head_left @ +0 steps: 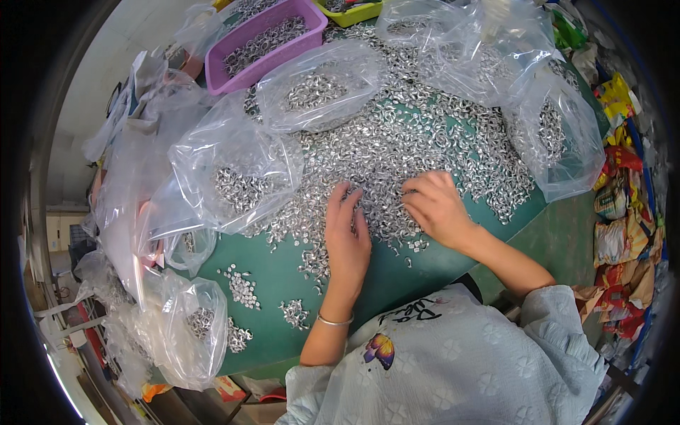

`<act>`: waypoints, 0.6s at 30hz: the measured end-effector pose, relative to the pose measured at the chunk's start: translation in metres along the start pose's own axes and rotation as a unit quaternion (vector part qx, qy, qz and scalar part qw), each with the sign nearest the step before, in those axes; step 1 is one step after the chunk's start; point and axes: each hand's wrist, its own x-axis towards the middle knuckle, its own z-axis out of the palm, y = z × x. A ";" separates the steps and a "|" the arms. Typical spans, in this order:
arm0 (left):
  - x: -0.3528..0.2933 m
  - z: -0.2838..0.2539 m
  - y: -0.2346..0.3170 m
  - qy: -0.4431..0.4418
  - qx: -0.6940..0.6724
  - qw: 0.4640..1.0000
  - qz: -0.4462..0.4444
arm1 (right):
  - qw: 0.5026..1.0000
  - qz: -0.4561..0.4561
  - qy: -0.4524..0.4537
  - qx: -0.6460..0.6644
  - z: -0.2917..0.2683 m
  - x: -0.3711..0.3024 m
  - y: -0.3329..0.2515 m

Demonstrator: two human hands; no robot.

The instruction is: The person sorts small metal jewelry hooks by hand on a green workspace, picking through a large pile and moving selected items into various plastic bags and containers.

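Observation:
A wide heap of small, shiny, curved silver metal pieces point(382, 159) spreads across the green table point(397, 280). At the heap's near edge is my left hand point(347, 230), its fingers stretched toward the pieces and spread apart. To its right, my right hand point(438, 207) reaches in with bent, parted fingers that touch the pieces. No piece shows clearly gripped in either hand, though the fingertips are partly lost among the metal. Between the two hands lie more loose pieces. Small separate piles point(243, 289) sit nearer me on the left.
Clear plastic bags of similar pieces surround the heap: one at the left point(241, 180), one at the back point(315, 88), one at the right point(556, 134). A purple basket point(262, 21) of pieces stands at the back left, beside a yellow-green tray point(354, 14). Colourful packages point(623, 234) line the right.

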 end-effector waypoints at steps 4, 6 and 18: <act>0.004 0.013 0.004 -0.050 0.026 0.997 0.061 | 0.873 0.329 0.042 0.357 -0.023 -0.031 0.018; 0.014 0.025 0.010 -0.086 0.039 0.990 0.106 | 0.703 0.425 0.089 0.564 -0.032 -0.032 0.028; 0.003 0.031 0.010 -0.153 0.215 0.947 0.181 | 0.992 0.089 0.054 -0.075 -0.003 0.003 0.040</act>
